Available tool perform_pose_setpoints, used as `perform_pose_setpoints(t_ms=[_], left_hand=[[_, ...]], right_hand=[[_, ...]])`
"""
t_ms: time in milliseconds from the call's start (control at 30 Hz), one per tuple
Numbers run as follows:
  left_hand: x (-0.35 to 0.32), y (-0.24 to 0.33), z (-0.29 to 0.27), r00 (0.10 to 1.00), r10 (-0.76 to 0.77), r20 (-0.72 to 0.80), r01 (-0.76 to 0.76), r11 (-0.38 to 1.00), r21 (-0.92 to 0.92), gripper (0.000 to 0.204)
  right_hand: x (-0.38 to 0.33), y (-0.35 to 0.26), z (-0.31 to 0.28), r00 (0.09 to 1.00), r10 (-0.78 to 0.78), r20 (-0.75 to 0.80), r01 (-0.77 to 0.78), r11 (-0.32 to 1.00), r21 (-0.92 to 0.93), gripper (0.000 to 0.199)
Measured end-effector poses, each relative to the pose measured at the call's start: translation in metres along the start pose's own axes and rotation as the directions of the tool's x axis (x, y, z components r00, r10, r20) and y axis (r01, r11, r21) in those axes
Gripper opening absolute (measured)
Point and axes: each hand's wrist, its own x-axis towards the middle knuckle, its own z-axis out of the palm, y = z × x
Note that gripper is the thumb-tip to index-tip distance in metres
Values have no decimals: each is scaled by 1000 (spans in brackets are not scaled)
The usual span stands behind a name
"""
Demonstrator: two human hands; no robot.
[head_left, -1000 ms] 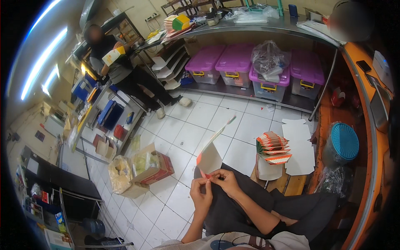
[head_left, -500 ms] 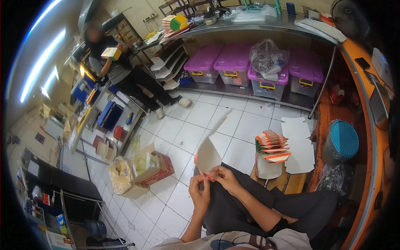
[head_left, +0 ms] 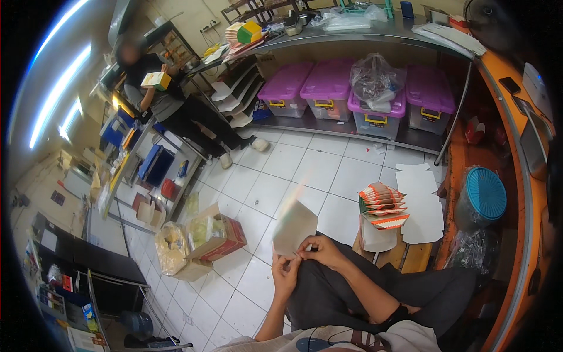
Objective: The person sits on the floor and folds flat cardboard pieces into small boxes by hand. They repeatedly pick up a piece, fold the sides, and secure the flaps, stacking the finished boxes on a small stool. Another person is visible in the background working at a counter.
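I sit with both hands raised over my lap. My left hand [head_left: 285, 271] and my right hand [head_left: 321, 251] both pinch the lower edge of a flat white cardboard box blank [head_left: 295, 225], which stands up between them and is blurred at its top. To the right, on a low wooden stool [head_left: 410, 257], a stack of folded orange-and-white cartons [head_left: 384, 205] rests beside flat white blanks [head_left: 422, 205].
A cardboard box with bagged goods [head_left: 214, 236] stands on the tiled floor at left. Purple-lidded bins [head_left: 328, 88] fill the shelf under a steel counter. A blue-lidded tub [head_left: 485, 193] sits at right. Another person [head_left: 158, 100] holds a small box at far left.
The white blank has swung down and turned in my hands, from a long upright flap to a shorter, flatter shape. My hands stayed over my lap.
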Motion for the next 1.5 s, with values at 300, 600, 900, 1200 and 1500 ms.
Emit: perform_pose_setpoints(t_ms=[300,600,900,1200,1500], left_hand=[[-6,13,-11,990,-102,95,104,994,-23,10],[-12,-10,4,982,-38,-188,35,999,-23,16],[8,-5,-16,992,6,-126,17,984,179,32],[13,50,-12,922,342,183,-377,679,629,43],[15,60,-24,947,284,153,-308,937,165,21]], right_hand=[[3,-8,-10,975,62,216,-44,995,-86,6],[3,-11,13,995,94,39,-77,945,-319,7],[-16,-34,44,934,-343,-102,93,508,-856,27],[-17,-77,77,797,-534,-284,427,829,-360,31],[-17,-97,65,679,-626,-383,360,739,-570,15]])
